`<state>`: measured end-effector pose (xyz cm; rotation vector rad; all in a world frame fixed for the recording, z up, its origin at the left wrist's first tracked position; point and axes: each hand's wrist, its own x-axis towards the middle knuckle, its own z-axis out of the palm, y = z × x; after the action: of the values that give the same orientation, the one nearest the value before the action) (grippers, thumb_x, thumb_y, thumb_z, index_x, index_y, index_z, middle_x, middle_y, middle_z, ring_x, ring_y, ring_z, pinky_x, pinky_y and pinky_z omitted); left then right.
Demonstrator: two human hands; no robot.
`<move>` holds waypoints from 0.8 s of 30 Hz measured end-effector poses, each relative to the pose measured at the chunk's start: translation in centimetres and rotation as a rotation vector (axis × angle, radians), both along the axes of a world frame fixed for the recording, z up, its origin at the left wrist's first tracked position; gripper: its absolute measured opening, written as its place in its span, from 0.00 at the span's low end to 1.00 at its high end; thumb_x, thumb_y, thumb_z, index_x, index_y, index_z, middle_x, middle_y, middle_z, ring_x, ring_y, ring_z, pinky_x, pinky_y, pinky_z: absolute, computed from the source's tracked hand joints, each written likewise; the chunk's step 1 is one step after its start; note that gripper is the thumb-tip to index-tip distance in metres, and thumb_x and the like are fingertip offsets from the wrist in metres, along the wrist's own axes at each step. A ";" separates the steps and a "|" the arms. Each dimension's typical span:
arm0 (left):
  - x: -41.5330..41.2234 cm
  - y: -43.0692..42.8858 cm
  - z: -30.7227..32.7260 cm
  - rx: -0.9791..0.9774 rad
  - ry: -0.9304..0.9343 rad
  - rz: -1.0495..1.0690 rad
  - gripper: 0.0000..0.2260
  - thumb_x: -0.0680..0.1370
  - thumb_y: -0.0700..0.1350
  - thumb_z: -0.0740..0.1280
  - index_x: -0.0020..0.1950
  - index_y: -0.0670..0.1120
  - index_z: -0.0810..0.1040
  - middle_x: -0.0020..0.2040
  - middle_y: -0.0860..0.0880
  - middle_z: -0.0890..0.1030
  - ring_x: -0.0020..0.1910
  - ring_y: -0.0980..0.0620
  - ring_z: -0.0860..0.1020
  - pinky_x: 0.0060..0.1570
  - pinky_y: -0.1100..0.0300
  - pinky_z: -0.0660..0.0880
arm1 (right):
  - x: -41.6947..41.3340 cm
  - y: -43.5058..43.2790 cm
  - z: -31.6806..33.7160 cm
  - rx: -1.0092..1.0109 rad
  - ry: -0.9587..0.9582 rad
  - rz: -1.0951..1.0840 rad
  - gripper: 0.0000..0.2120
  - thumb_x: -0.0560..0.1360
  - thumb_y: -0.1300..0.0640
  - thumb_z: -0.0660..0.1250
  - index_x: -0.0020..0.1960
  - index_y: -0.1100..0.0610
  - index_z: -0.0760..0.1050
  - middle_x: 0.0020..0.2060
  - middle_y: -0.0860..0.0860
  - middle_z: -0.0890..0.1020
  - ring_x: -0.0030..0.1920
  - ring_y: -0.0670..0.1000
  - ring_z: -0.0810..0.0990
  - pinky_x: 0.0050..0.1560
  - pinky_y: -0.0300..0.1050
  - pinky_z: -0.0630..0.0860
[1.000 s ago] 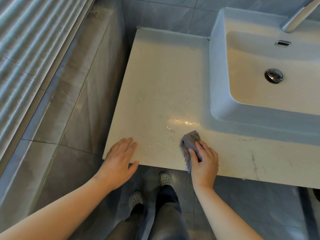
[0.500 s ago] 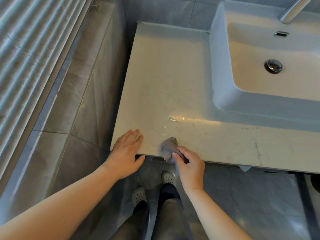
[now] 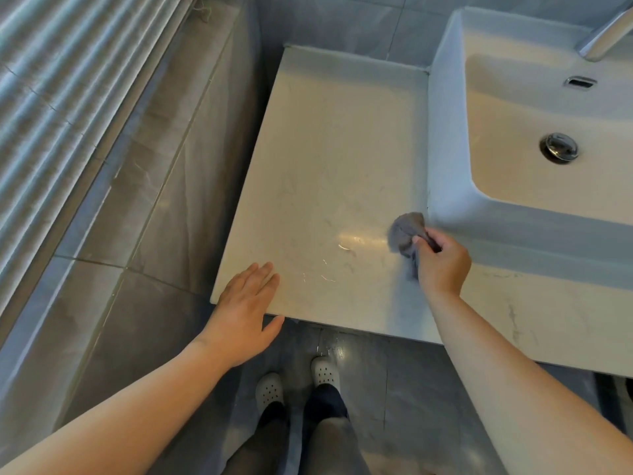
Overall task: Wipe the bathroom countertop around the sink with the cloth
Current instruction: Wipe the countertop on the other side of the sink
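Now gripping the bunched grey cloth [image 3: 406, 231] in the right hand [image 3: 442, 260], fingers curled round it, and holding it against the pale tabletop [image 3: 335, 149], just beside the near left corner of the white sink [image 3: 445, 138]. Resting the left hand [image 3: 246, 303] flat at the near left edge of the tabletop, fingers straight, thumb over the rim. Farther right, inside the sink, a round metal drain plug [image 3: 559, 148]; below, two white shoes [image 3: 270, 389] on the grey floor [image 3: 428, 406].

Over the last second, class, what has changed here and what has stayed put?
The right hand, gripping the crumpled grey cloth, slid from the front edge of the pale stone countertop back towards the near corner of the white rectangular sink. The left hand stayed flat on the front left corner.
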<state>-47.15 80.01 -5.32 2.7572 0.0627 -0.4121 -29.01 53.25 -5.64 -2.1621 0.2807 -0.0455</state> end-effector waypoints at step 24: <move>0.7 0.0 1.9 -0.010 -0.055 0.117 0.32 0.75 0.61 0.52 0.72 0.43 0.67 0.73 0.46 0.66 0.73 0.46 0.63 0.71 0.54 0.58 | -7.8 4.7 -1.8 -0.120 -0.139 0.564 0.15 0.70 0.60 0.73 0.57 0.54 0.81 0.54 0.48 0.82 0.55 0.45 0.74 0.57 0.40 0.71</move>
<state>-46.42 80.00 -3.46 2.7365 0.2060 -0.3051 -36.78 57.92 -7.46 -2.2697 -0.4239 0.1102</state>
